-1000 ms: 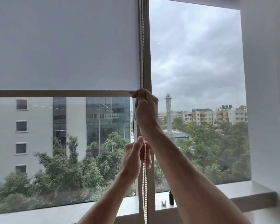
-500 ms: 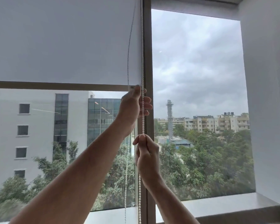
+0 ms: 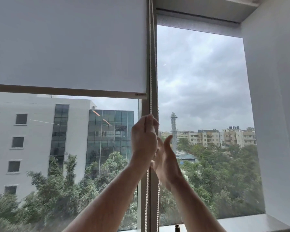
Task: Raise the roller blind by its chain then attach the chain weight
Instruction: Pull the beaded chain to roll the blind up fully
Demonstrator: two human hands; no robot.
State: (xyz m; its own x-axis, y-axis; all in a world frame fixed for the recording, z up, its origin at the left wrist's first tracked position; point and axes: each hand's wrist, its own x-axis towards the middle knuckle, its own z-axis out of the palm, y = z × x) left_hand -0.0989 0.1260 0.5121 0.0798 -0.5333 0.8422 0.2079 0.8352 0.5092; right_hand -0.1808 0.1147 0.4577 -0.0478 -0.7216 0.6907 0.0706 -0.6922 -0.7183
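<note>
Covering the upper half of the left pane: roller blind (image 3: 67, 44), bottom bar level and hanging just above both hands. Running down the central mullion: bead chain (image 3: 150, 67). Clenching the chain: left hand (image 3: 143, 139). Opening, fingers released, just beside it: right hand (image 3: 166, 158).

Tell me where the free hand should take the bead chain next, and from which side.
Judging by its pose, grip the taut bead chain just above the left hand, below the blind's bottom bar. The strand runs vertical along the window frame, so the open right hand should come from the right, pinching across the beads.
</note>
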